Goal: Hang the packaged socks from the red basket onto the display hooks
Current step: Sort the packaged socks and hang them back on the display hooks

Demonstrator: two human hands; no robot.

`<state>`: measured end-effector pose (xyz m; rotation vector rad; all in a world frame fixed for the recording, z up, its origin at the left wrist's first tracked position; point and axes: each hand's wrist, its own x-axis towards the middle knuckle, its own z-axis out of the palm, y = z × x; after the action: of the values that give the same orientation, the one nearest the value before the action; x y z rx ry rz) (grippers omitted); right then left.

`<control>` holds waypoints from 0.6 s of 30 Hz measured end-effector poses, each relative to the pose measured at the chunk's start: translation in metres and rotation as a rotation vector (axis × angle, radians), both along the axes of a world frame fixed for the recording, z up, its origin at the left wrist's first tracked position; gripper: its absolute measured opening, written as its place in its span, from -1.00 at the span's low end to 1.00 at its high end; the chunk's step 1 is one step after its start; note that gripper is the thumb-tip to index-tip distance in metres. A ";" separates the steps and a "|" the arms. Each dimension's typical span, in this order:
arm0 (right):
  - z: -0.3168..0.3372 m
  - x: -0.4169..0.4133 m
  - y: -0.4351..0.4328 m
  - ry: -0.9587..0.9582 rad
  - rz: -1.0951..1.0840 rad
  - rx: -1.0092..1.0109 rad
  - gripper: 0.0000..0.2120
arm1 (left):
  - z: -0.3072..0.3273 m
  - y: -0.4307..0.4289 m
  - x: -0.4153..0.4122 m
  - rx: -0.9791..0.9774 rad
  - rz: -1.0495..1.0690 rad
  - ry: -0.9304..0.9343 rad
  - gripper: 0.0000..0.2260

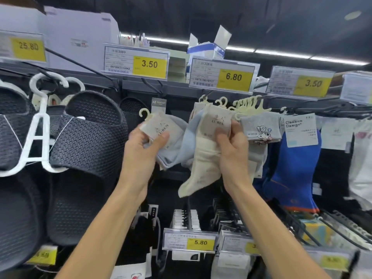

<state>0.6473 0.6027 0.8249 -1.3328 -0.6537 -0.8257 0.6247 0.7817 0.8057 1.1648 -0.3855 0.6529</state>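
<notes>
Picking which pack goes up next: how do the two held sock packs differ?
The left hand grips a light-blue sock pack, tilted, its hanger clear of any hook. The right hand pinches a cream sock pack, upright, its hanger up among the hung row. Both carry beige cards and cream hangers.

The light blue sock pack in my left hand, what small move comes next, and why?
Probably raise the light blue sock pack so its cream plastic hanger reaches the row of cream hangers under the yellow 6.80 price tag. The left hand grips it with the hanger hooked on nothing, while the right hand holds the cream sock pack there.
</notes>
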 end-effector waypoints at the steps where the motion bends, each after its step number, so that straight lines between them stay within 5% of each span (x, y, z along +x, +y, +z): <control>1: 0.002 0.004 0.001 0.009 -0.027 0.004 -0.78 | 0.002 0.002 -0.001 0.000 0.084 -0.034 -0.60; 3: 0.007 0.014 0.002 0.028 -0.083 0.015 -0.77 | 0.005 0.007 -0.006 0.018 0.209 -0.106 -0.68; 7: 0.023 0.032 0.007 0.079 -0.205 -0.042 -0.68 | 0.009 0.009 -0.019 0.076 0.110 -0.156 -0.89; 18: 0.035 0.059 0.005 -0.005 -0.245 -0.208 -0.68 | 0.006 -0.003 -0.021 0.105 -0.031 -0.040 -0.90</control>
<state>0.7061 0.6075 0.8603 -1.6226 -0.5994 -0.9774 0.6035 0.7791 0.8121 1.2447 -0.4753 0.6355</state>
